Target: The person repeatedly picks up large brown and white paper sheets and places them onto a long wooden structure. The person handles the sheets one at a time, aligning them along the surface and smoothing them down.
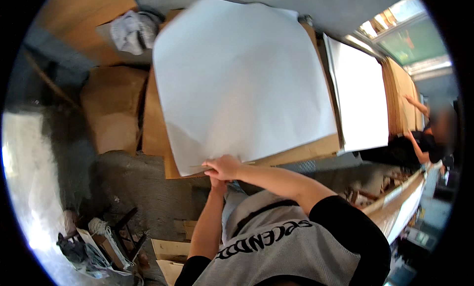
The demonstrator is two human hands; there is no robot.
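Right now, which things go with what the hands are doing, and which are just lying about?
Seems part of the job:
- right hand and left hand, together at the white sheet's near-left corner
- brown cardboard under the sheet

Seems just lying about:
- crumpled pale cloth
- pale cord bundle at lower left

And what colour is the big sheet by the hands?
The big sheet is plain white, best seen in the head view.
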